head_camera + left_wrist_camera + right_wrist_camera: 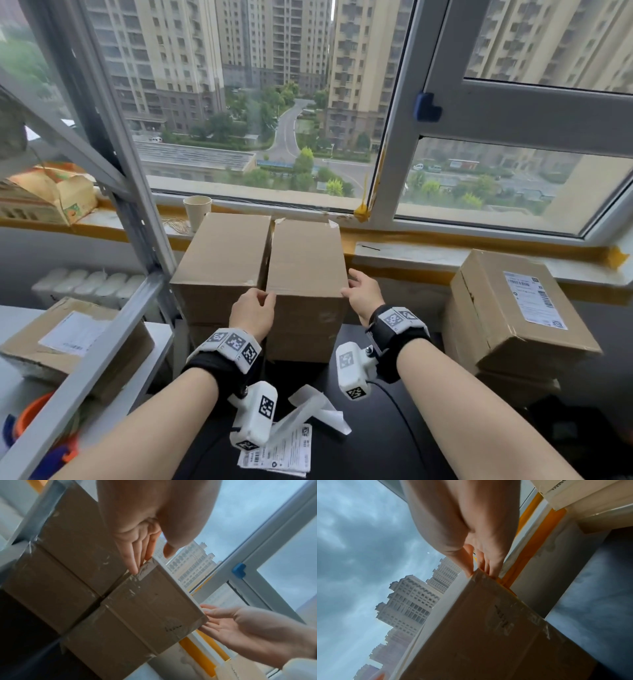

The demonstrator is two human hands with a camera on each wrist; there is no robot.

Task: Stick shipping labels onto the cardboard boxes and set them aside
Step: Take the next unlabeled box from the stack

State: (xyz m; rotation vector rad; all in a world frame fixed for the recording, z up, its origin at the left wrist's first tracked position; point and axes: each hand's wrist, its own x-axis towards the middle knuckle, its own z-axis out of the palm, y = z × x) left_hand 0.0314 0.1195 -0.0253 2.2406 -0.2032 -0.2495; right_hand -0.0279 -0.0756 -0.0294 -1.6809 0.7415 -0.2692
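Note:
Two stacks of plain cardboard boxes stand side by side against the window sill. My hands are on the top box of the right stack (305, 253), which carries no label. My left hand (257, 308) touches its near-left top corner with straight fingertips (135, 566), thumb held apart. My right hand (363, 294) lies at the near-right corner, thumb at the top edge and straight fingers (489, 569) along the box's right side (488, 628). Printed shipping labels (277, 452) lie on the dark table beneath my left wrist.
The left stack (222, 250) touches the box I hold. Labelled boxes (513, 301) are stacked at the right. A metal shelf frame (137, 212) with another labelled box (68, 339) stands left. A paper cup (197, 210) sits on the sill. Crumpled backing paper (318, 407) lies on the table (394, 438).

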